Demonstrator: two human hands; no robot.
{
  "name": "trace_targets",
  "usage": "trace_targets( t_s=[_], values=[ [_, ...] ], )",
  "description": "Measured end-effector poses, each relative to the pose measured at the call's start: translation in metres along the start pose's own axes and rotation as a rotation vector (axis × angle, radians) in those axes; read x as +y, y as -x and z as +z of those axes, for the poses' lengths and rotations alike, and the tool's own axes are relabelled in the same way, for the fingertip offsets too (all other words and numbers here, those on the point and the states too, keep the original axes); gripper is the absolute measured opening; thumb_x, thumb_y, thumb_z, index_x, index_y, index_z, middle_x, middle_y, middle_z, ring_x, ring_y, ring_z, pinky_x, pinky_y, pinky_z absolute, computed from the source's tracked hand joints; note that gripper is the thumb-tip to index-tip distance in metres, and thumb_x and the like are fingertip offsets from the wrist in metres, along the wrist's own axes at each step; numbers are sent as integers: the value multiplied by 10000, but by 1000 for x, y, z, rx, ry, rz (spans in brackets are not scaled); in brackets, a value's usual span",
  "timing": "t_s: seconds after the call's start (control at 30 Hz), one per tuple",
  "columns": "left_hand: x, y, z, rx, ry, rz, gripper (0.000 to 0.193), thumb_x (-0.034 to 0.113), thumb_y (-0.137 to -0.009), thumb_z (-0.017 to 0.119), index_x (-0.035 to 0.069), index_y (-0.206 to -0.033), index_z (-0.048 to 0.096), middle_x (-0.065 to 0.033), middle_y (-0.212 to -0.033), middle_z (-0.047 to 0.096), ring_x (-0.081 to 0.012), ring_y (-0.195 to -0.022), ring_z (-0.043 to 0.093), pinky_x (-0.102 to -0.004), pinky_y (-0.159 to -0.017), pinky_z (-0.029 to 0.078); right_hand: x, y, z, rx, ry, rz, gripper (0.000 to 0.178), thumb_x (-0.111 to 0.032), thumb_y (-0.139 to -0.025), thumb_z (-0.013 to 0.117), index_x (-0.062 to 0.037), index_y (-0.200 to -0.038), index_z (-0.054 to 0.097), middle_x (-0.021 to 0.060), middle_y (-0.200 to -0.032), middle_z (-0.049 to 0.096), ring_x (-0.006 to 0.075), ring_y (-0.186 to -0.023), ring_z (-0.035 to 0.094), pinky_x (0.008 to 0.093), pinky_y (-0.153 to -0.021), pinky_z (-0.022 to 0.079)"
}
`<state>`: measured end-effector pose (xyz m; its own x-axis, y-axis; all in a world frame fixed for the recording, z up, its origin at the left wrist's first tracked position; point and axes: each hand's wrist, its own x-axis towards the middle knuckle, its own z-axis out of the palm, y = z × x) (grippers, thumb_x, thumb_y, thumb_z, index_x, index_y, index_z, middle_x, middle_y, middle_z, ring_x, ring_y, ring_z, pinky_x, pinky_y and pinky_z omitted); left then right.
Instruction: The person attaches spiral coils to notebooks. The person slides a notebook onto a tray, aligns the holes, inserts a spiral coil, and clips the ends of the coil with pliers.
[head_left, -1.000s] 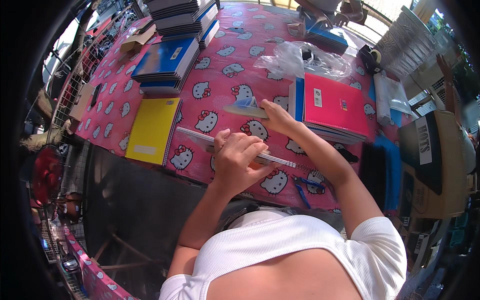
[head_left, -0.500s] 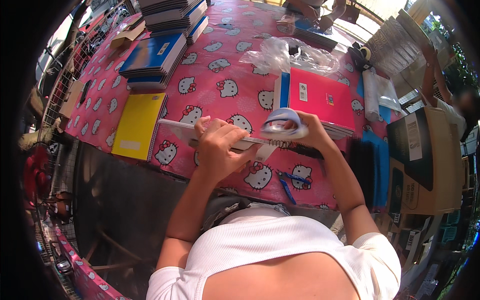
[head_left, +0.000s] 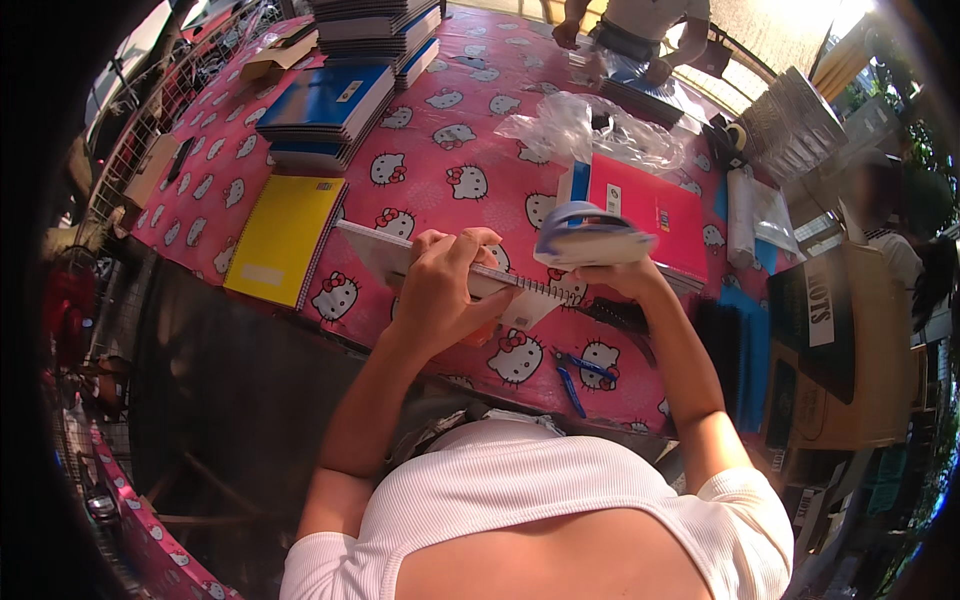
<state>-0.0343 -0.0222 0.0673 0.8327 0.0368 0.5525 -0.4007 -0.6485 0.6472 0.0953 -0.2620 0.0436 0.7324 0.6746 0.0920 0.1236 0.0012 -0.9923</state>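
Observation:
My left hand [head_left: 445, 285] grips a notebook [head_left: 372, 252] held on edge, its fingers wrapped over the spine. A wire coil [head_left: 545, 290] runs along the right part of that spine. Something orange [head_left: 482, 335] shows beneath my left hand. In my right hand [head_left: 622, 275] is a white-and-blue rounded thing with a looped handle [head_left: 592, 238], smeared by motion, just above the coil's right end. Its kind is unclear. Dark coils [head_left: 618, 316] lie below my right hand. Blue-handled cutters [head_left: 578, 378] rest on the table near me.
A yellow spiral notebook [head_left: 285, 240] lies at left, before stacked blue notebooks [head_left: 325, 100]. Red notebooks [head_left: 650, 205] and crumpled clear plastic [head_left: 600, 130] are at right. A cardboard box [head_left: 840, 350] stands at the right edge. Across the table, a person's hand [head_left: 658, 70] is over more notebooks.
The white-and-blue thing has turned in my right hand and moved slightly right and up. More of the notebook's coil shows now. The whole view has shifted a little.

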Motion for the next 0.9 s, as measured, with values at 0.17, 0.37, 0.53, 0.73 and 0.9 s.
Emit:
trace_targets(
  t_s=[0.17, 0.37, 0.53, 0.73, 0.9],
  values=[
    [-9, -3, -20, -43, -246, 97, 371, 358, -635, 838, 142, -892, 680, 14, -882, 681, -179, -935, 593, -433, -987, 298, 2, -17, 5, -41, 445, 50, 471, 27, -638, 768, -12, -1090, 640, 34, -913, 682, 80, -839, 614, 265, -760, 530],
    [-19, 1, -34, -3, -395, 32, 314, 344, -597, 851, 156, -798, 699, 38, -985, 676, -202, -1069, 562, -600, -1064, 161, 2, -25, 20, -89, 428, -95, 441, 47, -640, 754, -15, -1064, 649, 25, -924, 685, 64, -821, 596, 259, -707, 522],
    [-30, 8, -46, 73, -427, -39, 309, 322, -587, 852, 164, -809, 704, 32, -992, 678, -220, -1145, 535, -675, -1069, 85, -8, -28, 33, -177, 376, 25, 453, 48, -638, 736, -32, -1074, 643, 23, -920, 679, 73, -796, 597, 259, -673, 521],
    [-37, 10, -49, -23, -291, -62, 347, 331, -589, 859, 144, -840, 709, 35, -956, 688, -200, -1030, 589, -540, -1017, 261, 0, -43, 44, -60, 26, 67, 537, 16, -620, 777, -30, -1134, 628, 49, -941, 686, 104, -795, 617, 273, -690, 521],
    [-49, 10, -59, 28, -318, -32, 385, 342, -585, 862, 114, -853, 707, 8, -939, 695, -201, -946, 608, -435, -960, 331, -15, -56, 66, -91, 180, -132, 541, 10, -621, 785, -16, -1137, 627, 56, -909, 687, 119, -811, 627, 269, -738, 524]
  ],
)
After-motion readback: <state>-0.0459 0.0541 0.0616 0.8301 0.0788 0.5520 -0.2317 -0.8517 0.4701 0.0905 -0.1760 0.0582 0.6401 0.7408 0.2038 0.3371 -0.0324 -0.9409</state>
